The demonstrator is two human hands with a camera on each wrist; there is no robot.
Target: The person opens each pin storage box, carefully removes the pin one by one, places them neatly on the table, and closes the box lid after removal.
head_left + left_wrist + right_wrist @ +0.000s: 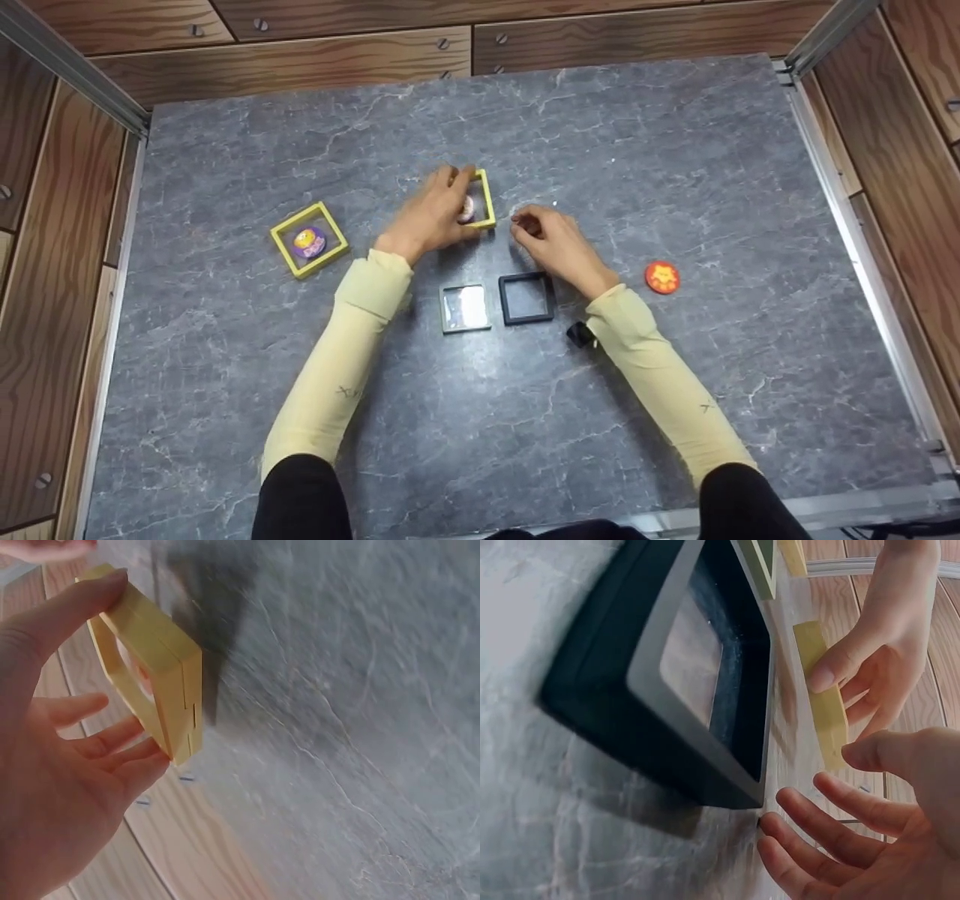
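My left hand (429,216) grips a square yellow display frame (490,199) by two opposite sides, thumb on one and fingertips on the other. A round badge (467,210) shows inside it, partly covered by the hand. The left wrist view shows this frame (169,652) tilted, close to the grey table. Just right of the frame hovers my right hand (559,241), its fingers loosely bent. In the right wrist view, nothing shows between that hand's (870,817) thumb and fingers; the thumb tip is close to the frame's (826,720) lower end, and contact is unclear.
To the left lies another yellow frame (331,261) around a purple badge (309,241). Nearer me are a grey-green frame (444,319) and a black frame (527,320). A small black object (579,334) sits by the right sleeve. A red badge (662,277) lies farther right.
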